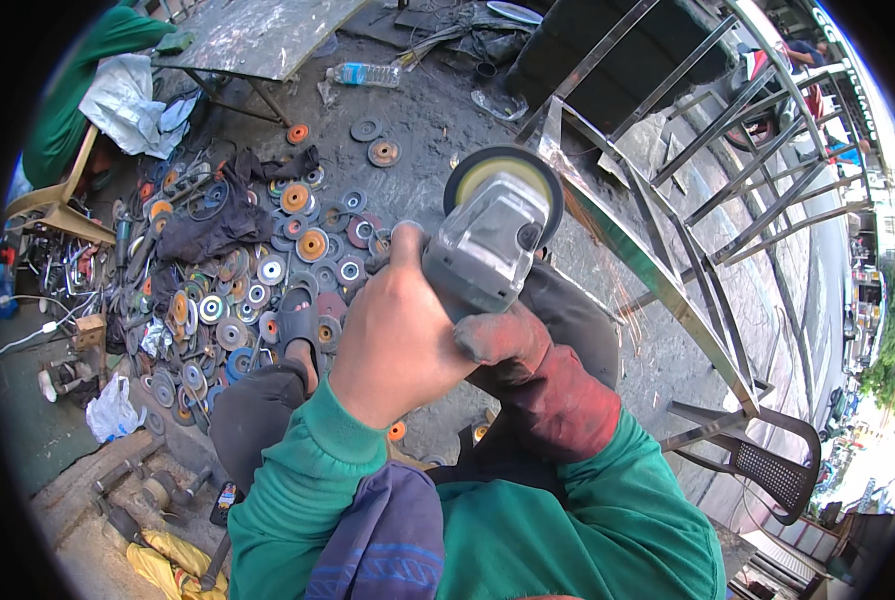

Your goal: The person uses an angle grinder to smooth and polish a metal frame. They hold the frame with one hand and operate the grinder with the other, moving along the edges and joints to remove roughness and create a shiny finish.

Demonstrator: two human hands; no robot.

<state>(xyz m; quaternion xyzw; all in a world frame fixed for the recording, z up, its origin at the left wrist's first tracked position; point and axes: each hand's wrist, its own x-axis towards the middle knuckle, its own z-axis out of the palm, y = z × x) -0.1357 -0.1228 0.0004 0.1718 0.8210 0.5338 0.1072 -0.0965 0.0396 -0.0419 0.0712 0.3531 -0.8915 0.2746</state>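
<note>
An angle grinder (482,250) with a grey body and clear-looking guard is held up in front of me. Its round dark-rimmed disc (507,165) with a yellowish face is beside the long edge of a welded metal frame (657,270); I cannot tell whether they touch. My left hand (397,335), bare, is closed round the grinder's left side with the thumb up. On the right, my right hand (552,375) in a worn red glove is closed on the lower body of the tool. Faint orange streaks show below the frame's edge.
Many used grinding discs (312,243) are heaped on the dirty ground at left, with a dark cloth (207,225) among them. A plastic bottle (365,74) lies ahead, near a metal table (267,40). A person's green sleeve (97,60) is at upper left. A dark chair (767,465) stands right.
</note>
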